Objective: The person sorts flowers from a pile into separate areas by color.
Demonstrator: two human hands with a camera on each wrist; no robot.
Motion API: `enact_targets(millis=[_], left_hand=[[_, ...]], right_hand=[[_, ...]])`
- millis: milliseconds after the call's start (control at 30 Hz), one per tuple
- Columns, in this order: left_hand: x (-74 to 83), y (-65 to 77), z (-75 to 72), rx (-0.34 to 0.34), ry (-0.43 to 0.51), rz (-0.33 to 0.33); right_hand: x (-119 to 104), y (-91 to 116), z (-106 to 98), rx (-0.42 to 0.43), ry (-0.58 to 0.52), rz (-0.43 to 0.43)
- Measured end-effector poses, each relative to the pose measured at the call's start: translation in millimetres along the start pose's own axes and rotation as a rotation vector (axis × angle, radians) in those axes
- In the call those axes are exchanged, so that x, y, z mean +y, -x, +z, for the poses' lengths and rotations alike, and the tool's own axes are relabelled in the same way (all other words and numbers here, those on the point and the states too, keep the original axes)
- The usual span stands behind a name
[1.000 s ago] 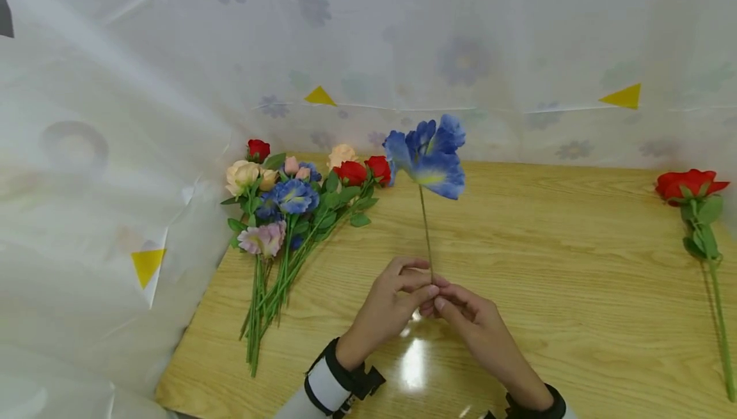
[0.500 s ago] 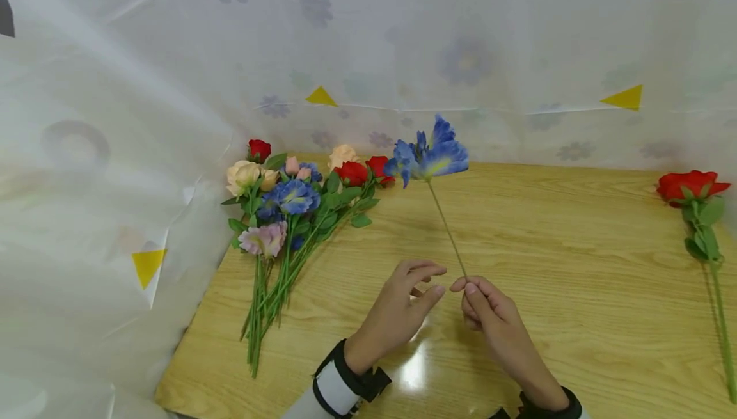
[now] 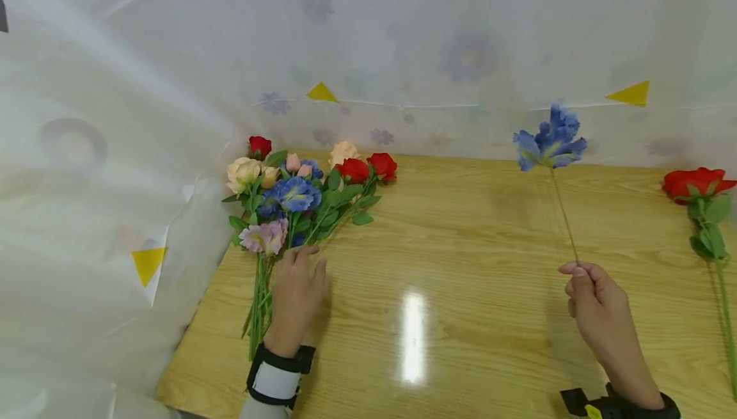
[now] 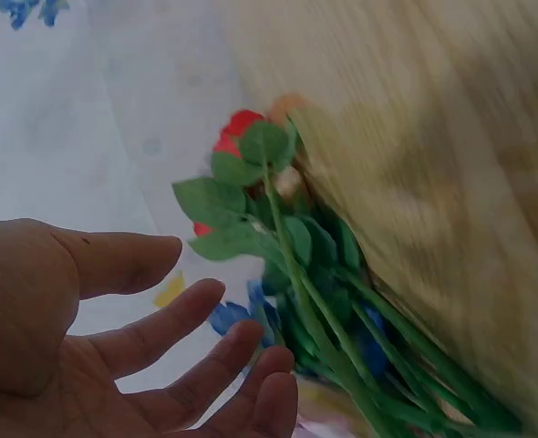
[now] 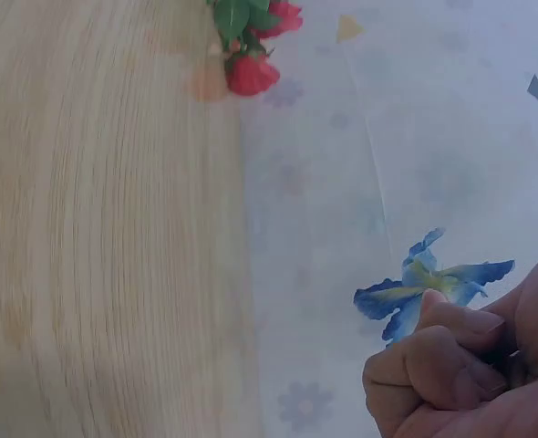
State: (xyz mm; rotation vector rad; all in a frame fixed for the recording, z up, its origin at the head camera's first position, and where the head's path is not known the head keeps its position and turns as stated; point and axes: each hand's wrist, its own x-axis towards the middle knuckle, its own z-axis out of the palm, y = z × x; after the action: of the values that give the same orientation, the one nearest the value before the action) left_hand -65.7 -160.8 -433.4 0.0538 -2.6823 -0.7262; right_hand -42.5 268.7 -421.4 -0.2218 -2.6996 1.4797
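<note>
The right hand [image 3: 601, 310] pinches the thin stem of a blue iris [image 3: 553, 141] between thumb and fingers, its bloom upright above the right part of the table. In the right wrist view, that iris [image 5: 424, 287] shows yellow-centred petals beyond the curled fingers. At the left, the left hand [image 3: 296, 297] is over the stems of a flower pile [image 3: 296, 195]. Its fingers are extended and apart in the left wrist view, with no flower held; whether they touch the stems [image 4: 315, 328] cannot be told. The pile has red roses, cream and peach blooms, blue irises and a mauve flower.
A single red rose [image 3: 697, 185] with a long green stem lies along the table's right side. The wooden table [image 3: 449, 233] meets a pale flower-printed sheet [image 3: 391, 35] at the back and left. Yellow triangles [image 3: 148, 264] are stuck on the sheet.
Both hands were together at the iris stem. The left hand has let go and moved left to the flower pile, while the right hand has carried the iris to the right.
</note>
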Motion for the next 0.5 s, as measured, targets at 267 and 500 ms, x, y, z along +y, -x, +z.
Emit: enact_targets(millis=[267, 500], left_hand=[[-23.3, 3.3, -11.0, -0.044, -0.107, -0.156], [-35.0, -0.1, 0.0, -0.022, -0.164, -0.156]], right_hand=[[26, -5, -39, 0.094, 0.277, 0.103], [51, -17, -53, -0.064, 0.429, 0.133]])
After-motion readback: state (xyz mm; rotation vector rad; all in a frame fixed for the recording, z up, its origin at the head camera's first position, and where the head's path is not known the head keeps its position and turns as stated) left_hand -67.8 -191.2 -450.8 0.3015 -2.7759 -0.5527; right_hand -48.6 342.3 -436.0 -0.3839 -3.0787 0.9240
